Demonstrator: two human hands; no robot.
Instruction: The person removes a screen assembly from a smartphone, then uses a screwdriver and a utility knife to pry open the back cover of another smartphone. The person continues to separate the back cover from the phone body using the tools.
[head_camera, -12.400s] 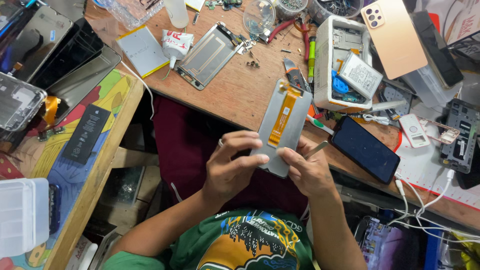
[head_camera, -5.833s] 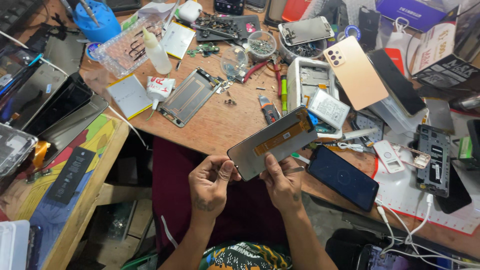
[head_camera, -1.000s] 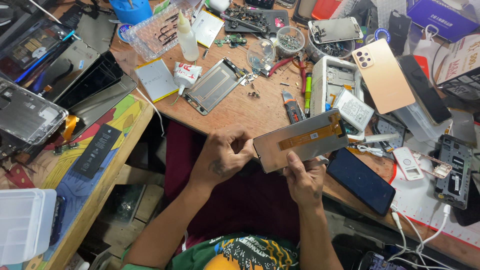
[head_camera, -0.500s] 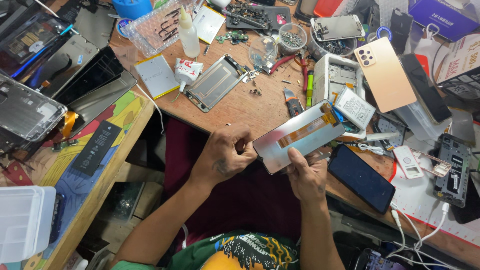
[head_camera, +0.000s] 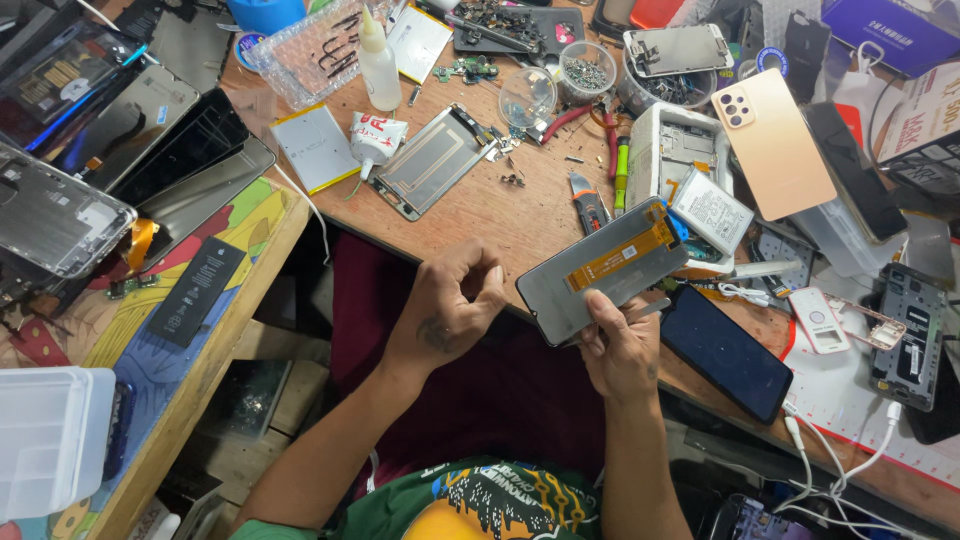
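The phone screen (head_camera: 600, 272) hangs over the counter's (head_camera: 520, 215) near edge, its back with the orange ribbon facing up and its long axis rising rightward. The right hand (head_camera: 620, 345) pinches its lower edge. The left hand (head_camera: 455, 305) has let go since half a second ago, its fingers curled shut just beside it.

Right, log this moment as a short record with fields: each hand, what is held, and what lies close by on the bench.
left hand: curled loosely, apart from the panel, holding nothing visible
right hand: grips the panel's lower edge
held item: grey phone display panel, back side up, with an orange flex cable along it, tilted
near right hand: dark phone lying flat on the wooden bench
behind panel: white battery
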